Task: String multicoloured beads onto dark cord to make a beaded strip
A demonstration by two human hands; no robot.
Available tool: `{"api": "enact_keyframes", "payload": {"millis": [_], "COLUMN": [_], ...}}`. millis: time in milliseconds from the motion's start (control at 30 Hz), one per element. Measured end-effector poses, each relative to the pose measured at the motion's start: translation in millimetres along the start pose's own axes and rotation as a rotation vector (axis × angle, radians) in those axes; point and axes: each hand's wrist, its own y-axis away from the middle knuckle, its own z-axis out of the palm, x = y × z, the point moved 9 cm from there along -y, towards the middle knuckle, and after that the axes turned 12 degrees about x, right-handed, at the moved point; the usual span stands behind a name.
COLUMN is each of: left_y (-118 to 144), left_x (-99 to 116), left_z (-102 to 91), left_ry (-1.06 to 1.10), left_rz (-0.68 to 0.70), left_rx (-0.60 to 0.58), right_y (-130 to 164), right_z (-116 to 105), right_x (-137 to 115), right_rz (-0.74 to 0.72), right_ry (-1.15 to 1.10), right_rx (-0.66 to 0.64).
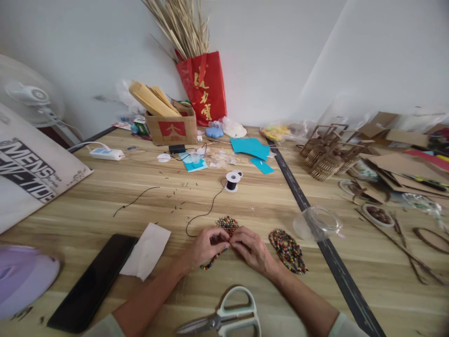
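Beads of many colours make up the small beaded piece [226, 225] that both hands work on at the middle of the wooden table [245, 196]. The left hand [205, 248] and the right hand [253, 250] meet fingertip to fingertip over it, each with fingers pinched narrow on the beadwork; a short beaded strand trails out beneath the left hand toward 7 o'clock. A black cord [206, 213] runs from the piece toward 12 o'clock up to a white spool [232, 180]. Just beside the right hand, at 3 o'clock, lies a second flat beaded oval [288, 250], apart from the fingers. A clear plastic lid [317, 223] sits farther out at 2 o'clock, near the dark strip that crosses the table. At 6 o'clock, close to the forearms, lie scissors [228, 318] with pale green handles. At 9 o'clock of the left hand rests a folded white tissue [147, 250], and beyond it a black phone [93, 281] lying face up. Far off at 12 o'clock stand a cardboard box [171, 126] and a red bag [204, 89] holding dried stalks against the wall.
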Motion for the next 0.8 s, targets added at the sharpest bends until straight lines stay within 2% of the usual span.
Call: {"api": "enact_keyframes", "payload": {"millis": [167, 333, 800], "left_y": [-1.0, -1.0, 0.0], "left_x": [-8.3, -5.9, -5.4], "left_z": [3.1, 4.2, 3.8], "left_ry": [-0.049, -0.085, -0.092], "left_rz": [0.030, 0.080, 0.050], "left_rx": [0.011, 0.011, 0.011], "right_y": [0.0, -0.8, -2.2], "right_z": [1.3, 1.3, -3.6], "right_x": [-1.4, -3.5, -3.7], "right_rz": [-0.018, -0.030, -0.021], "right_ry": [0.005, 0.011, 0.043], "right_rx": [-0.008, -0.013, 0.031]}}
